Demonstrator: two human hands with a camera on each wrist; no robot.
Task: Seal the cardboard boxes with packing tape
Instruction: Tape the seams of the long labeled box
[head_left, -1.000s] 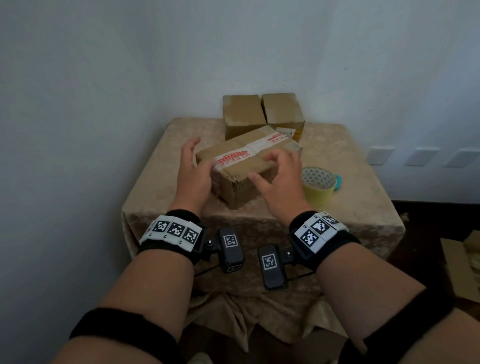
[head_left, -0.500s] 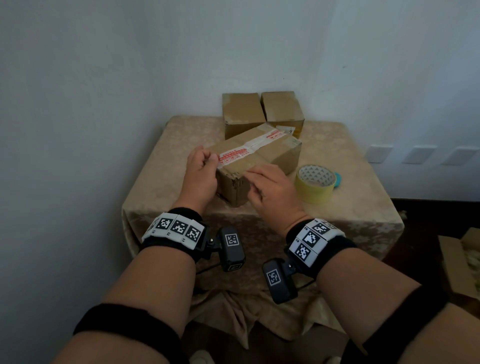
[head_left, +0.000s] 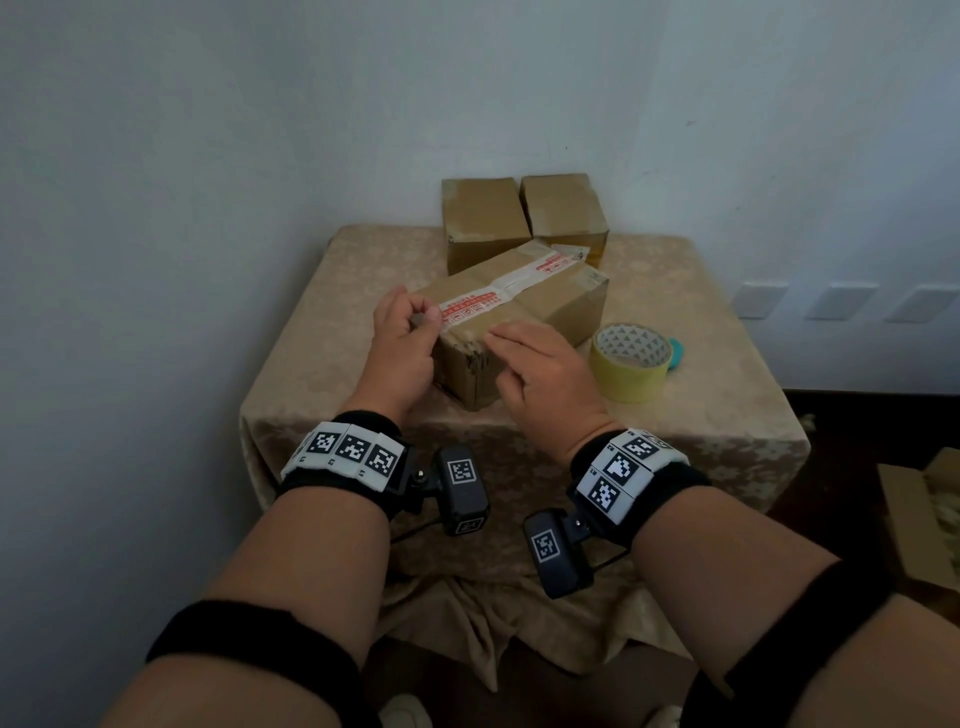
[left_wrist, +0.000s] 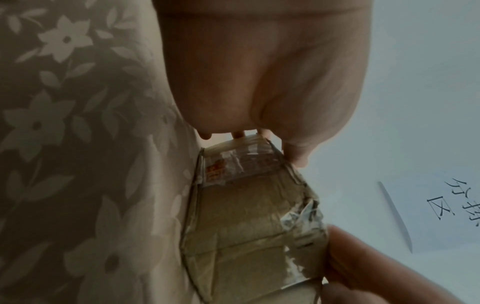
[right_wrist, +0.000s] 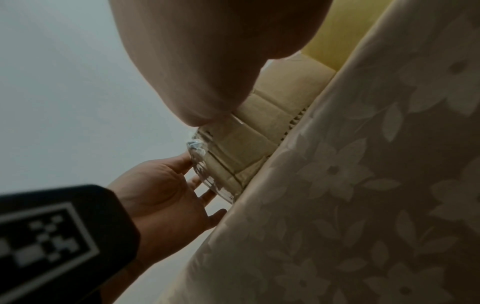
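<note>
Centrally on the table (head_left: 701, 405) lies the box (head_left: 550, 306), skewed, its long axis running from the near-left corner toward the far right, with a printed tape strip (head_left: 511, 291) along the top the same way. Behind the box stand two smaller boxes (head_left: 483, 218); right of it sits the tape roll (head_left: 628, 364). At the box's near-left end the left hand (head_left: 402, 338) is curled, pinching the strip's end. The right hand (head_left: 545, 369) rests flat, fingers straight, on the near top edge.

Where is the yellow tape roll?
In the head view, the tape roll lies on the table, right of the long box and just beyond the right hand.
</note>
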